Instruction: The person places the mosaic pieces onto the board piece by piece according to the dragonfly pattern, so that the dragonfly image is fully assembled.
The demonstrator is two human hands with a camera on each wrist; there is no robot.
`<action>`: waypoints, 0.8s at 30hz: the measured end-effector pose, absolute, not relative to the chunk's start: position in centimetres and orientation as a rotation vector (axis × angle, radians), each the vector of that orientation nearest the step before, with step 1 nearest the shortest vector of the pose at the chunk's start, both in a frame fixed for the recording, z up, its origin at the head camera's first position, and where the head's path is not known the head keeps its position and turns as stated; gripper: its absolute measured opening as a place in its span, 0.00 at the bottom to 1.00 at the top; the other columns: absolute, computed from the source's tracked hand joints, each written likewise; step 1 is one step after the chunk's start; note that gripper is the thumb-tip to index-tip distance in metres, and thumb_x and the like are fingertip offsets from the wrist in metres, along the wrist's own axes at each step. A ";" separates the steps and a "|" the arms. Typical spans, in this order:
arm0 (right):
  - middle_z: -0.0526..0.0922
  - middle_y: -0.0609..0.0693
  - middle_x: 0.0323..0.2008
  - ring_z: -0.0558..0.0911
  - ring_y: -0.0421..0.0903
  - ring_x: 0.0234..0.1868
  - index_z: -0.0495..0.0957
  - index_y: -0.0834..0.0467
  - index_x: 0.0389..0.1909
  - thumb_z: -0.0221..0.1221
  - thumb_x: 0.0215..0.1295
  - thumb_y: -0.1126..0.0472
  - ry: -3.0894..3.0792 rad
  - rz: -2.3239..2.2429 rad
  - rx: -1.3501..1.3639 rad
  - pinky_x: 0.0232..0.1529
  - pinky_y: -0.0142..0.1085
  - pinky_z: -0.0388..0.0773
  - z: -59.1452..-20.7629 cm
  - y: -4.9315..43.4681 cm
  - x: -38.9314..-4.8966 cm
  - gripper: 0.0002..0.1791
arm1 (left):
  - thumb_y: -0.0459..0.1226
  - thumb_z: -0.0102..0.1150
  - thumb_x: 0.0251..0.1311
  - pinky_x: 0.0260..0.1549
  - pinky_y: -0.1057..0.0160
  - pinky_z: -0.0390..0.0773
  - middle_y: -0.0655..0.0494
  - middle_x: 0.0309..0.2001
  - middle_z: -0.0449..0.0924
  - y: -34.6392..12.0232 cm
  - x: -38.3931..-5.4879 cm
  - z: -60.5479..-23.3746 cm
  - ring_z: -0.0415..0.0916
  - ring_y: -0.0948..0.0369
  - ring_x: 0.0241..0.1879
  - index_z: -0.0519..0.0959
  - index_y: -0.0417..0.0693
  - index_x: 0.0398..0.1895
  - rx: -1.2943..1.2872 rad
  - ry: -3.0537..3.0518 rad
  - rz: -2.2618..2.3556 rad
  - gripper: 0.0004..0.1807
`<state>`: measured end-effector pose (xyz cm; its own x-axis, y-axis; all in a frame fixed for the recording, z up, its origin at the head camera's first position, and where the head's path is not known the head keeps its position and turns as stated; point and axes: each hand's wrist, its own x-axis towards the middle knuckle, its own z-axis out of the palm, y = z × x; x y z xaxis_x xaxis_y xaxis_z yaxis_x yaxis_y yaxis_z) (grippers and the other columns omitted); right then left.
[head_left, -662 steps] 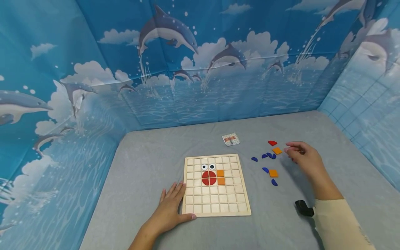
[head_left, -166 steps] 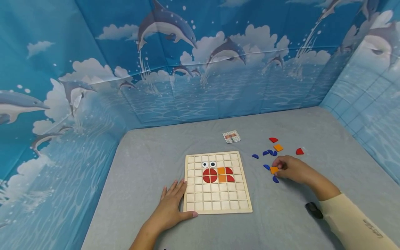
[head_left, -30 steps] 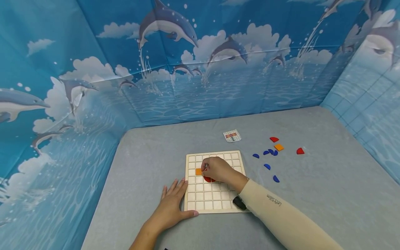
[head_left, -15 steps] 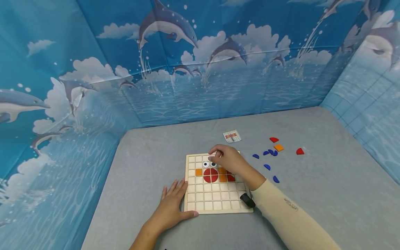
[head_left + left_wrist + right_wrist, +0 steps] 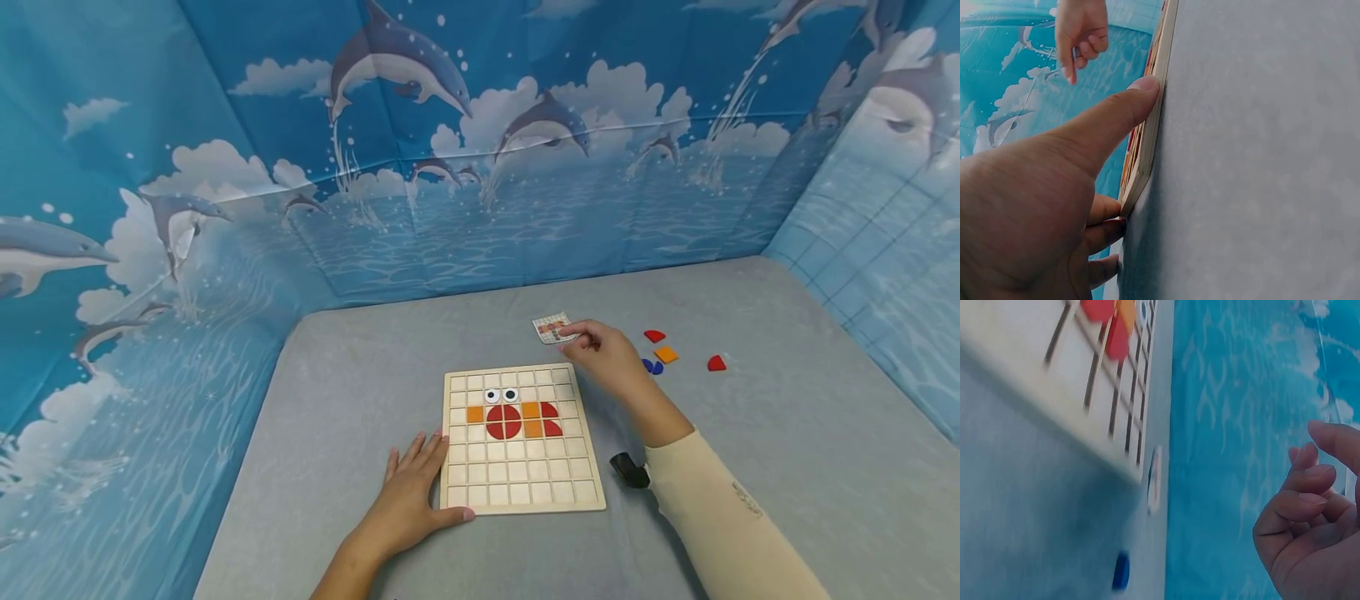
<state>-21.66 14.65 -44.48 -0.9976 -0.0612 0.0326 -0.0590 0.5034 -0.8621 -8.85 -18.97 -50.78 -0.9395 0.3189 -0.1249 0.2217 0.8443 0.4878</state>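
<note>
Covering part of the small card (image 5: 545, 332), the right hand (image 5: 603, 358) reached out with its index finger extended and the others curled, pinching nothing; whether that fingertip met the card could not be told. Loose blue pieces (image 5: 657, 368) peeked out behind the hand, one of them partly hidden. In the right wrist view everything was blurred: the board was cut off at the top, the card showed as a thin strip, and the hand ran out of frame. The left wrist view caught the wooden board (image 5: 497, 473) almost edge-on, so its pieces shrank to slivers of colour. That board sat flat on the grey table (image 5: 360, 367), the left hand (image 5: 405, 500) spread around its near left corner, thumb on the near edge. Two eyes (image 5: 492, 396) sat above a red circle (image 5: 503, 422), with orange squares and red quarters beside it. Past the right hand lay two loose red pieces (image 5: 655, 336) and another orange square (image 5: 666, 354). A black gadget (image 5: 628, 471), its details lost, jutted from the cream sleeve (image 5: 720, 500). A dolphin curtain (image 5: 450, 242) closed off the far side.
</note>
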 end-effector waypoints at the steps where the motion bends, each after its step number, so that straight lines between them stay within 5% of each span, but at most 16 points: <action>1: 0.71 0.49 0.31 0.69 0.47 0.29 0.79 0.57 0.56 0.62 0.71 0.50 2.734 -1.552 -0.077 0.29 0.35 0.68 -44.5 15.2 -21.7 0.20 | 0.65 0.73 0.46 0.74 0.30 0.39 0.50 0.80 0.54 -19.0 -8.8 -50.7 0.44 0.45 0.81 0.56 0.48 0.80 0.419 2.821 0.712 0.62; 8: 0.76 0.50 0.36 0.72 0.46 0.30 0.79 0.55 0.59 0.58 0.71 0.41 2.786 -1.498 0.054 0.29 0.36 0.71 -45.3 19.2 -21.7 0.26 | 0.65 0.73 0.45 0.73 0.29 0.39 0.49 0.80 0.55 -18.9 -8.7 -50.6 0.46 0.44 0.81 0.57 0.47 0.80 0.440 2.837 0.713 0.62; 24: 0.76 0.53 0.41 0.74 0.48 0.37 0.74 0.59 0.64 0.57 0.72 0.44 2.774 -1.300 0.299 0.32 0.35 0.73 -47.7 26.0 -22.5 0.29 | 0.65 0.72 0.46 0.74 0.30 0.38 0.51 0.80 0.54 -18.9 -8.6 -50.5 0.44 0.45 0.81 0.57 0.48 0.80 0.432 2.833 0.708 0.62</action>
<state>-22.53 25.97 -47.66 -0.9791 0.1482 -0.1395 0.2020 0.6246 -0.7544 -8.59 -18.93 -50.48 -0.9398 0.3233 -0.1109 0.2331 0.8435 0.4839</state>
